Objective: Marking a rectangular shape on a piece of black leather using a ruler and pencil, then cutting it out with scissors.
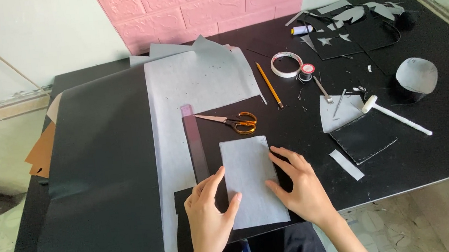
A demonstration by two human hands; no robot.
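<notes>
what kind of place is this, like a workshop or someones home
Probably a home craft or sewing corner: a black work table strewn with cut pieces, scissors and a tape roll, against a pink brick-pattern wall.

Both hands pressed on the grey sheet [252, 181] at the table's [439, 159] near edge, the left hand [209, 216] on its left side, the right hand [300, 187] on its right. A ruler [196, 145] lay just beside the left hand, blocking a slide leftward. The scissors [235, 122] sat just beyond the sheet, with a pencil [269, 85] and a tape roll [286, 64] farther back. To the right, a paper strip [346, 164], a black piece [363, 136] and a white mallet [396, 116] crowded the way. Bare tabletop lay near the right front edge.
</notes>
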